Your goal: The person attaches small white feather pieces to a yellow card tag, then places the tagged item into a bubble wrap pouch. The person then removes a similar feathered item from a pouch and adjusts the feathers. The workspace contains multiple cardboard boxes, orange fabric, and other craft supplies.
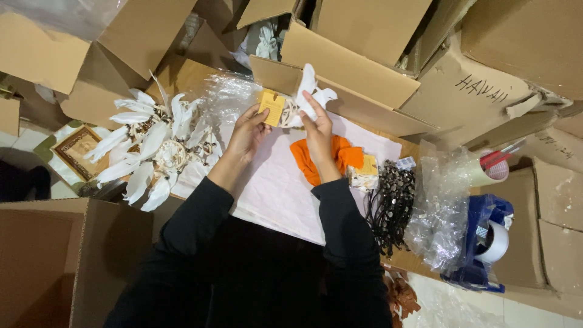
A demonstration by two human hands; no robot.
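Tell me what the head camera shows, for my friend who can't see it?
Two hands, left and right, hold a white feather ornament with a yellow paper tag above white paper, among brown cardboard boxes.

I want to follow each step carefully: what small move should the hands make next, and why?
Probably lay the white feather ornament down. The left hand pinches its yellow tag and the right hand grips the feathers, so the piece hangs unsupported above the white sheet.

left hand (250, 130) pinches yellow tag (272, 107); right hand (318, 124) holds white feather ornament (308, 94).
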